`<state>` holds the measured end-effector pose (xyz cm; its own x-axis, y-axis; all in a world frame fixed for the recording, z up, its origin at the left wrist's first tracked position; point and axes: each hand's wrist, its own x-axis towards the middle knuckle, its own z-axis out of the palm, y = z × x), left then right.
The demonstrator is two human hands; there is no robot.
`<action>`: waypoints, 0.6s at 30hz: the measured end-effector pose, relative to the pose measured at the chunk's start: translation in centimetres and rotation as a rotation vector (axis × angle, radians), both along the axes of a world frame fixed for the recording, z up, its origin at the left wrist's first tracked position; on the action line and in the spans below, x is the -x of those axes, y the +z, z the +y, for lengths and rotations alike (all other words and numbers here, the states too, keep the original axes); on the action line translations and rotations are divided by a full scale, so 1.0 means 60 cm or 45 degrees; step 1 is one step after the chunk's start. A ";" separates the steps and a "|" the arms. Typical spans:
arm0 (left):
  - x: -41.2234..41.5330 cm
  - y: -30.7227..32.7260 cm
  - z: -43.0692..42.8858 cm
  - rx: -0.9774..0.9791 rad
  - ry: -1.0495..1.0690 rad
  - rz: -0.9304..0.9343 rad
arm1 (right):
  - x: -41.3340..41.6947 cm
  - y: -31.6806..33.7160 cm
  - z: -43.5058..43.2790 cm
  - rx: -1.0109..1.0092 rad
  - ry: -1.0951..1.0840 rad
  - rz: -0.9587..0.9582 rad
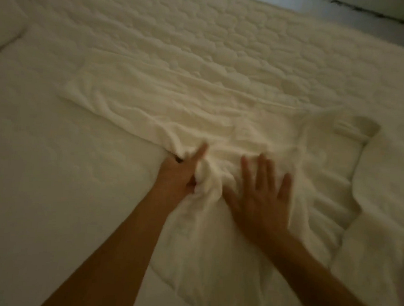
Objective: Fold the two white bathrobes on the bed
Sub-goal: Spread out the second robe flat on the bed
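Observation:
A white bathrobe [175, 108] lies spread and wrinkled across the white quilted bed [41, 166], its long part reaching toward the upper left. My left hand [183, 173] grips a bunched fold of the robe near its middle, forefinger stretched out. My right hand [262, 196] lies flat on the robe just to the right, fingers spread, holding nothing. A sleeve or collar part [349, 128] sticks out at the right. A second white cloth [382, 211], maybe the other bathrobe, lies at the right edge; the dim, blurred view leaves this unclear.
A white pillow [3, 22] sits at the far left. The bed's far edge and a strip of pale floor [347, 8] show at the top right.

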<state>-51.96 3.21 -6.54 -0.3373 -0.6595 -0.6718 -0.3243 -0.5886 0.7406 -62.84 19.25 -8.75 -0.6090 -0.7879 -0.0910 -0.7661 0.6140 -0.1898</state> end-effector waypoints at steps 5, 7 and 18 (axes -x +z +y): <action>-0.057 -0.023 0.017 0.738 -0.057 -0.689 | 0.002 -0.051 0.008 0.042 0.026 -0.030; -0.085 -0.019 0.012 0.773 0.075 -0.766 | 0.002 -0.057 0.009 0.095 0.028 -0.032; -0.187 0.017 0.116 0.876 -0.128 -0.877 | 0.011 -0.028 -0.003 -0.081 0.035 -0.210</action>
